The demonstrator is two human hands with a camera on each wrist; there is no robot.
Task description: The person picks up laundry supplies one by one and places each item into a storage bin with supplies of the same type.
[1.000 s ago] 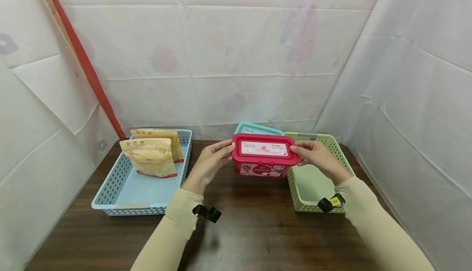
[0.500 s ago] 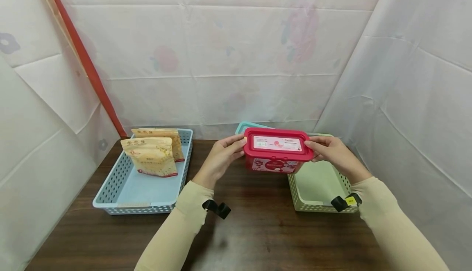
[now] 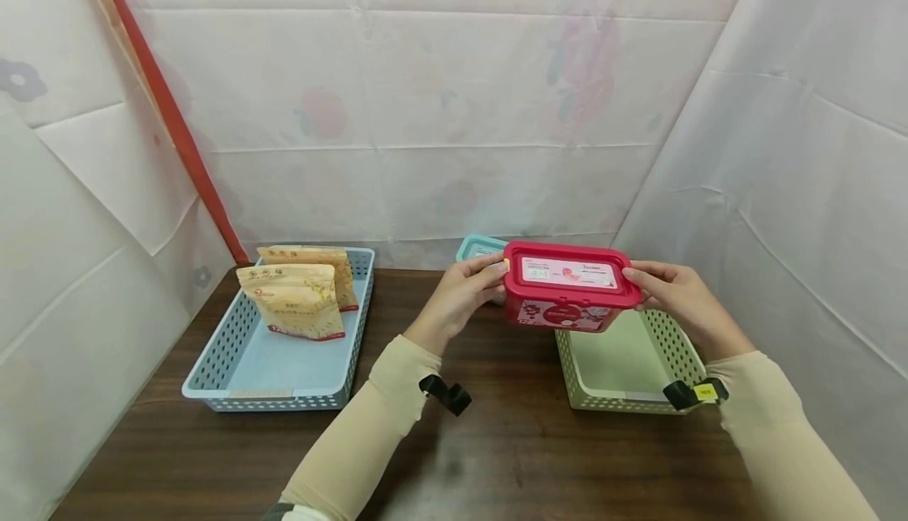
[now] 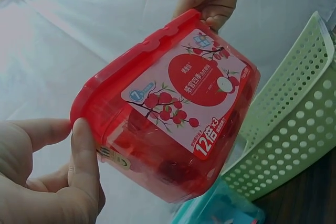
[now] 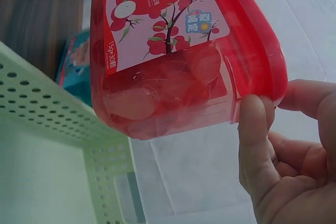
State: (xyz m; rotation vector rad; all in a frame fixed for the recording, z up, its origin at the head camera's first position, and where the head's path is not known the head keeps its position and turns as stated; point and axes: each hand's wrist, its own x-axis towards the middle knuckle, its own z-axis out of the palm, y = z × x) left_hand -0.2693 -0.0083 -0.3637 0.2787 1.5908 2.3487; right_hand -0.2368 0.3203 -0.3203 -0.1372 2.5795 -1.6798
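1. Because the red tub blocks the head view, most of the turquoise tub near the far edge of the worktop is hidden, as is the far left corner of the green basket.
2. The worktop's near edge is cut off; the red tub's contents are hard to make out through its wall.
3. In the blue basket, by the worktop's left edge, the front yellow bag partly covers the rear yellow bag.
4. The left hand pinches the left end of the lid, with the tub just to its right.
5. The right hand pinches the lid's right end, the tub just to its left.
6. Between the two hands, the red tub is clear of the worktop toward its far right corner; how far it overhangs the green basket is unclear.
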